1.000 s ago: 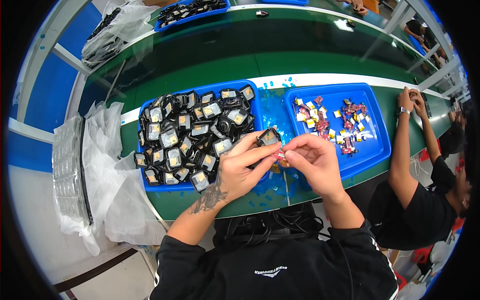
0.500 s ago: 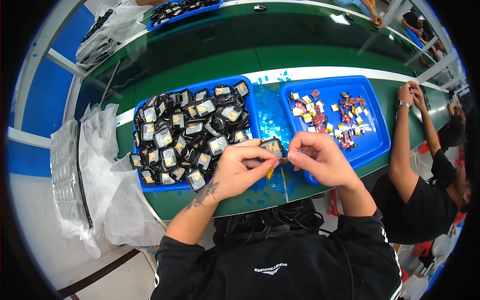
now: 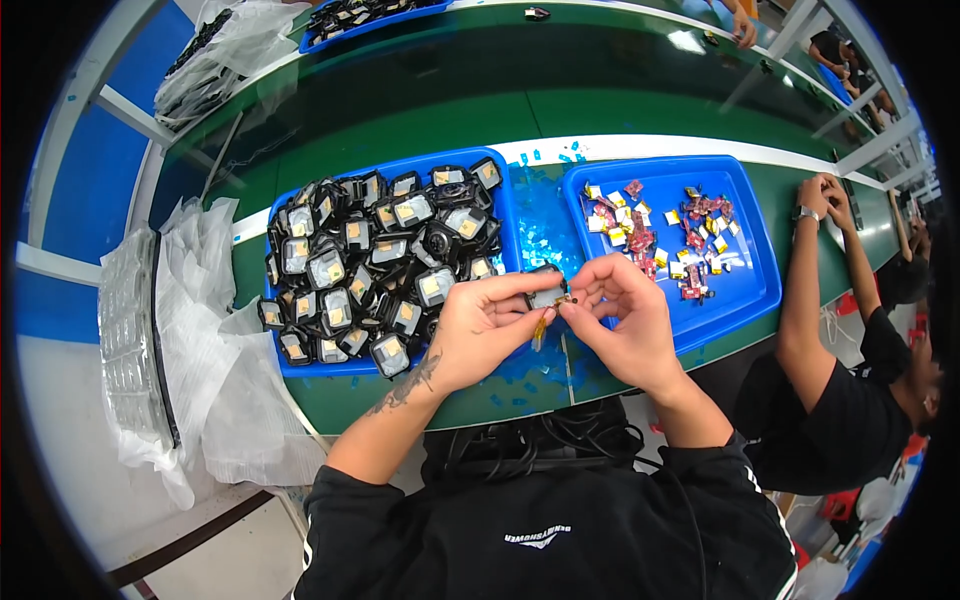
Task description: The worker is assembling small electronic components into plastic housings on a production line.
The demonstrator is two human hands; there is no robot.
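Worktop point(image 3: 420, 110): I see a long green belt-like surface running L to R; far half mostly bare, so plenty of room beyond the trays. Near edge sits right at my body.
Plastic bags point(image 3: 190, 330): clear heap off the L end, hanging past the worktop edge; crowds the L side.
Left tray point(image 3: 515, 215): blue, heaped w/ small black modules w/ pale faces, just ahead of my L arm so the next piece is a short reach.
Right tray point(image 3: 750, 260): blue, scattered small red/yellow bits, thin layer, lots of bare floor; its near rim almost at the worktop edge.
Co-worker: arm point(image 3: 805, 300) at far R, hands together on the worktop; tight on that side.
Left hand point(image 3: 480, 325): grip clamped on the black module point(image 3: 547, 295), lifted over the gap betw. trays, near edge, presumably to steady it.
Right hand point(image 3: 625, 320): fingertips pinched together on a tiny yellowish bit point(image 3: 560, 300) touching the module; exact part too small to tell.
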